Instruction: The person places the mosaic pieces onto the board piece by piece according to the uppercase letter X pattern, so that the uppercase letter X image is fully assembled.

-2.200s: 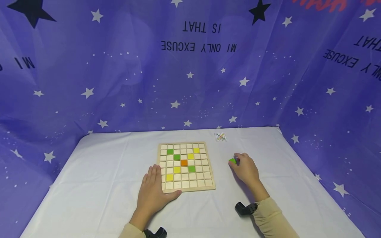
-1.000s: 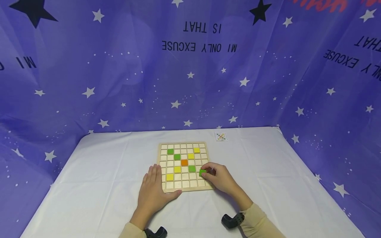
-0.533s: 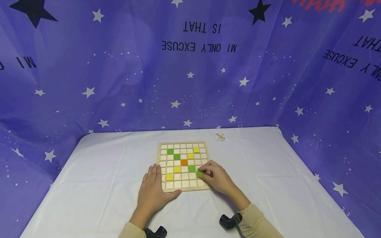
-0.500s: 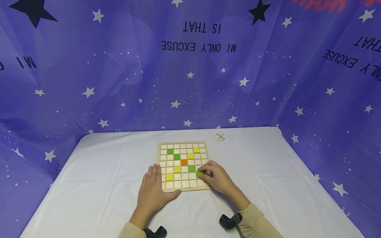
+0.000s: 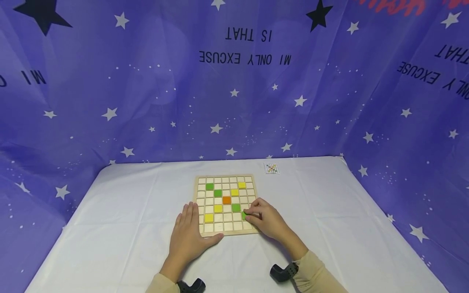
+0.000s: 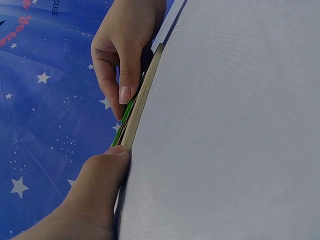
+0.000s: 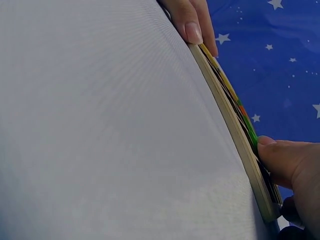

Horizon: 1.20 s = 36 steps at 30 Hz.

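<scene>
A square wooden grid board (image 5: 233, 233) lies on the table, filled mostly with pale squares. Green, yellow and orange tiles form two crossing diagonals on it, with an orange tile (image 5: 226, 200) at the crossing. My left hand (image 5: 187, 236) rests along the board's left side, fingers straight, its thumb at the front edge. Over the lower right of the grid, my right hand (image 5: 269, 219) pinches a green tile (image 5: 244, 216) between thumb and forefinger. That tile is partly hidden by the fingers; whether it lies fully down in its cell I cannot tell.
A small card (image 5: 272, 168) printed with a coloured grid lies behind the board to the right. White cloth (image 5: 121, 228) covers the table. A purple star-patterned curtain (image 5: 190, 101) rises behind and at the sides.
My right hand has carried the green tile left from the table onto the board's lower right, then shifted slightly further in. The left hand has stayed in place.
</scene>
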Tool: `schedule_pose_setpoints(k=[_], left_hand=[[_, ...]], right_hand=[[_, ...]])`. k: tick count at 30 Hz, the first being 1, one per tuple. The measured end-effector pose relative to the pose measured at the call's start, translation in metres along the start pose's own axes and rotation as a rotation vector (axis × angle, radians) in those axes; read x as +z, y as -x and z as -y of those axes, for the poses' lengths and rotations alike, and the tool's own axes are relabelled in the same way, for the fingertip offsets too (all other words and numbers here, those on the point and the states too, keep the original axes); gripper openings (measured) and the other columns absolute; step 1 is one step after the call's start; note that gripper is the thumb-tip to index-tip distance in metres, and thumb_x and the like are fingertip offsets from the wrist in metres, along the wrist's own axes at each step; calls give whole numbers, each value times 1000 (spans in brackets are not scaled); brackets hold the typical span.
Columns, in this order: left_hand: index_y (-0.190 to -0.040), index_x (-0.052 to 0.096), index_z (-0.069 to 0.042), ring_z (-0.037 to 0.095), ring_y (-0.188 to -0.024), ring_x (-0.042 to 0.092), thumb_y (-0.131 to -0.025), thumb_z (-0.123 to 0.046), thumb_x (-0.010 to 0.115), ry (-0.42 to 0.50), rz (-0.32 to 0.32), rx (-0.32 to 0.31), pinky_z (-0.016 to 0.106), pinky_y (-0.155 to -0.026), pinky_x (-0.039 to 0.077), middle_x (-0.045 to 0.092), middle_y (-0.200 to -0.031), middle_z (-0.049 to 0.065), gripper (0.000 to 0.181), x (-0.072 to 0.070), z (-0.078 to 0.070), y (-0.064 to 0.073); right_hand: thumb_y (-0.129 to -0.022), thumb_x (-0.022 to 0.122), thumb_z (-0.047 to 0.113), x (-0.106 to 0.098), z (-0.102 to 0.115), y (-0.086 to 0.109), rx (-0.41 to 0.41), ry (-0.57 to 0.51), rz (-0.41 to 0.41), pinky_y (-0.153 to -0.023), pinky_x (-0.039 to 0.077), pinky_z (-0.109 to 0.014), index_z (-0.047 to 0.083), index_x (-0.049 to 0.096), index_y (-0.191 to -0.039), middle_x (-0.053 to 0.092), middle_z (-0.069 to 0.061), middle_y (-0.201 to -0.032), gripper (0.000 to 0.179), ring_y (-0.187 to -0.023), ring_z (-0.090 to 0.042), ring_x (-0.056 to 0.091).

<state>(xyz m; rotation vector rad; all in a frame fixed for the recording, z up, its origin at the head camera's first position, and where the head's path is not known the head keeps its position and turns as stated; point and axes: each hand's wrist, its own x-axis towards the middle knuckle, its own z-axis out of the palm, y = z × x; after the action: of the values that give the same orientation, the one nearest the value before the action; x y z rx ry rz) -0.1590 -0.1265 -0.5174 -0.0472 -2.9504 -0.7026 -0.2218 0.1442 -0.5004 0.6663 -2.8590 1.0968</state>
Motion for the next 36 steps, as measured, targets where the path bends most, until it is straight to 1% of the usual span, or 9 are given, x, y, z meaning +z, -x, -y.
schedule_pose_setpoints(k=[8,17,22,26,31,36], left_hand=[[-157,15,2,35,-155,11,-65,-89,60,-2,2,-6,53,-125,16,13,-166,18,137,2,0,-1],[-157,15,2,36,-155,12,-65,-89,61,3,-2,-5,53,-125,17,15,-166,18,137,4,0,-2],[-157,17,2,37,-154,13,-65,-89,60,1,-12,5,54,-124,18,16,-166,19,137,5,0,-3],[-157,17,3,36,-154,14,-64,-90,60,-9,-14,8,54,-124,19,17,-165,19,138,6,1,-4],[-157,17,3,36,-154,14,-64,-91,59,-10,-16,8,54,-124,19,17,-165,19,138,7,1,-5],[-157,17,2,36,-154,14,-64,-91,59,-12,-12,6,54,-124,19,17,-165,19,138,8,1,-5]], right_hand=[[-89,75,31,0,-2,1,-19,21,10,-69,44,-19,20,77,-111,54,17,-100,25,-84,-5,52],[-88,76,30,0,-3,2,-30,0,0,-66,44,-20,19,77,-111,56,15,-101,26,-81,-7,52],[-89,75,33,0,-6,2,-16,6,7,-65,44,-20,21,76,-113,56,16,-103,27,-79,-6,51],[-88,75,33,1,-7,2,2,10,14,-68,44,-19,23,76,-114,56,17,-103,27,-80,-6,50],[-88,76,33,1,-6,2,5,13,10,-65,45,-20,24,75,-114,56,17,-104,28,-77,-6,50],[-88,75,33,0,-7,2,-10,23,9,-71,45,-20,24,74,-115,57,17,-107,28,-83,-5,51]])
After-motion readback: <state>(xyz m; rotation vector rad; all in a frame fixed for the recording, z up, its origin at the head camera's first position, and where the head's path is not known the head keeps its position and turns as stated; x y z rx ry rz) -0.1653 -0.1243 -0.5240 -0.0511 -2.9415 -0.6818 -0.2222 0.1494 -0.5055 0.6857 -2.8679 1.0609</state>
